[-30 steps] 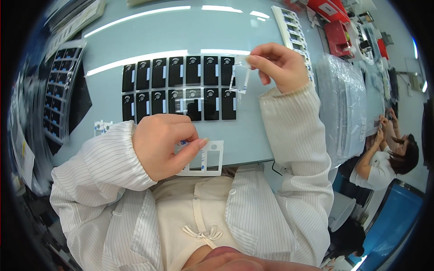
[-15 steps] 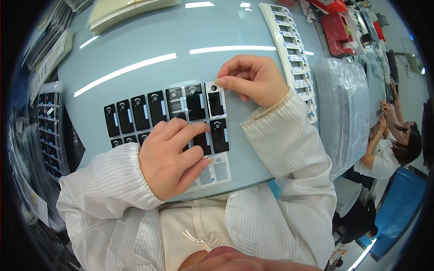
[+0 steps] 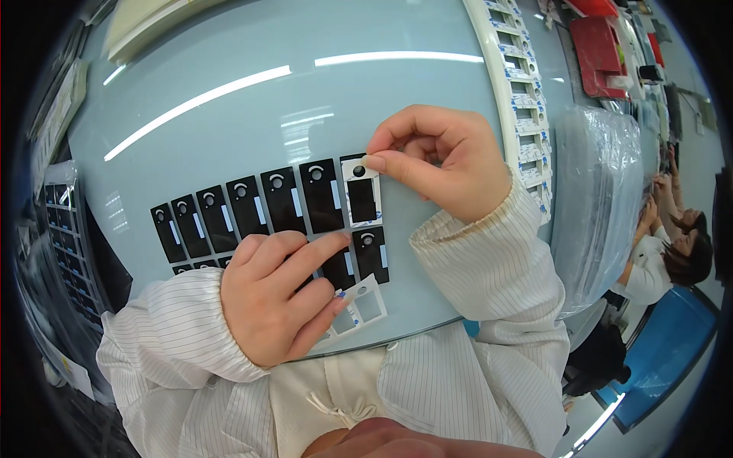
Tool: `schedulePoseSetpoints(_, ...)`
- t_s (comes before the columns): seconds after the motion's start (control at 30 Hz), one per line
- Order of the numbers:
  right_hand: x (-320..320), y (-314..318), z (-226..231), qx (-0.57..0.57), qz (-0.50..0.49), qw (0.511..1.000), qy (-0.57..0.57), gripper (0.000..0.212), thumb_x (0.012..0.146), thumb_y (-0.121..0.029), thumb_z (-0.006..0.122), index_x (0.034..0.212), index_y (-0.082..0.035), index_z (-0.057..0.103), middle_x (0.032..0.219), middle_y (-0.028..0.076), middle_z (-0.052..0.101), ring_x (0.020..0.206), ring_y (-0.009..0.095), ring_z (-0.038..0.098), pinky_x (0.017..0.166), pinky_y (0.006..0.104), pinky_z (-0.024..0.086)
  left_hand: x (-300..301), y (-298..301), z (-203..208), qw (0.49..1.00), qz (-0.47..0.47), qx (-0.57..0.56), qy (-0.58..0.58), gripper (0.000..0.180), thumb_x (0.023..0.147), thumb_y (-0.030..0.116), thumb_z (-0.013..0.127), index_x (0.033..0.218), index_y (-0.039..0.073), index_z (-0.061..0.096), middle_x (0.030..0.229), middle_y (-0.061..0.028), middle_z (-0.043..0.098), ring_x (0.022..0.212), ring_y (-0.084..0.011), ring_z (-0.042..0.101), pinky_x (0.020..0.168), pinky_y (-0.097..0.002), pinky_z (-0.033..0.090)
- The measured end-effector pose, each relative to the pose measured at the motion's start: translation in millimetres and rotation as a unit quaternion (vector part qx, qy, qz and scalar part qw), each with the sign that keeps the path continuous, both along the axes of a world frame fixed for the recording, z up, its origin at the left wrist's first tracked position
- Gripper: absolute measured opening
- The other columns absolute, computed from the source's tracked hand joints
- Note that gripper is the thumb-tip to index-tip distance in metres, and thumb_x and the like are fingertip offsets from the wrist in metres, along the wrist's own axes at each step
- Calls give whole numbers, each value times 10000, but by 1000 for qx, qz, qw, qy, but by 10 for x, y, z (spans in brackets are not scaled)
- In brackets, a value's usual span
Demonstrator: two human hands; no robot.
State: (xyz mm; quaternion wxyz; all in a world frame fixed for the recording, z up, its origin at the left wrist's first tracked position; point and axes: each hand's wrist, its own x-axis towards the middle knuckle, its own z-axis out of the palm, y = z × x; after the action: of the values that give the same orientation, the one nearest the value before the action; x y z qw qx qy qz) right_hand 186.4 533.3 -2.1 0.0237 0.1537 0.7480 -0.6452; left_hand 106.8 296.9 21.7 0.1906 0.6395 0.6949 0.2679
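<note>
Rows of black rectangular panels [image 3: 286, 200], each with a round hole and a pale strip, lie on the glassy table. A white adhesive frame [image 3: 350, 200] with blue marks sits over the top right panel. My right hand [image 3: 450, 156] pinches its upper right corner between thumb and index finger. My left hand [image 3: 279, 301] lies over the lower row and hides part of it. Its index finger stretches to the frame's lower left corner. Between its thumb and bent fingers is the edge of a tilted white frame strip [image 3: 347, 322] with window cutouts.
A long white frame strip [image 3: 500, 69] lies right of my hands, beside a plastic-wrapped stack [image 3: 599, 206]. Pale sheets [image 3: 145, 30] are stacked at the far left. Bagged black panels [image 3: 65, 237] lie at the left. A red box [image 3: 595, 57] stands far right; people work beyond.
My head view has shifted, so the panels appear lower. The white strip at my left hand has tilted, its right end raised. My right hand keeps its pinch on the frame's corner.
</note>
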Motion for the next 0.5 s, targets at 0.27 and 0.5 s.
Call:
schedulePoseSetpoints(0.27,0,-4,5,6,-3,1000,-4,78,843,-8,712,904,21,672,683,-48,581,546,-9,419,500,169,299,2,-11,-15,1000,4,-12,1,210,713,167,733,726,59,554,1212,-148,625,911,-276,556,704,-363,404)
schedulePoseSetpoints(0.5,-10,-9,14,22,4,1000,7,73,840,5,710,899,27,672,668,-55,562,545,-12,398,504,168,289,-4,-14,-12,1000,3,-19,4,216,707,175,737,724,66,552,1229,-136,625,915,-268,551,716,-357,402)
